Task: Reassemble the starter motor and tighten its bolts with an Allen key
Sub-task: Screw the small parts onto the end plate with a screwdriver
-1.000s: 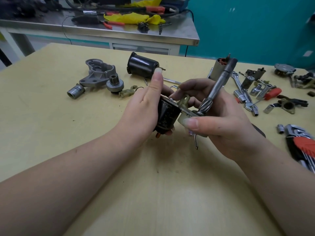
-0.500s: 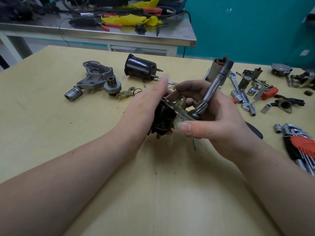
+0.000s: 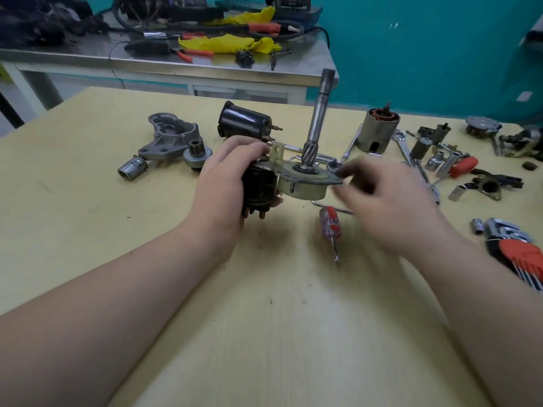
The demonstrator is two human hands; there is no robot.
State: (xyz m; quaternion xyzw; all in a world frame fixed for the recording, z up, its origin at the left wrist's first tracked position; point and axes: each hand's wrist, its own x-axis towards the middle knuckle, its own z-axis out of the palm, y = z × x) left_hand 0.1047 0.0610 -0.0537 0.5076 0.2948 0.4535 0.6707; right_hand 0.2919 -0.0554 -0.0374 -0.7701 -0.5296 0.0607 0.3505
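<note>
My left hand [image 3: 223,183] grips the black solenoid [image 3: 258,186] of the starter sub-assembly and holds it just above the table. The round plate housing [image 3: 305,183] is joined to the solenoid, and its splined shaft [image 3: 321,113] points straight up. To the right of the plate is my right hand [image 3: 390,207], blurred, fingers loosely curled and holding nothing; its fingertips are close to the plate's edge. A red-handled screwdriver [image 3: 330,224] lies on the table below the plate. At the right edge sits a folding Allen key set [image 3: 517,254].
Behind my hands lie the black motor casing [image 3: 244,123], the armature [image 3: 379,127], the aluminium nose housing [image 3: 170,136], a pinion drive [image 3: 197,155] and a socket [image 3: 132,170]. Wrenches and small parts crowd the right side [image 3: 440,163]. A steel bench [image 3: 176,60] stands beyond the table.
My right hand has let go of the assembly and screwdriver and moved right. The screwdriver now lies on the table. My left hand has turned the assembly so the shaft stands upright.
</note>
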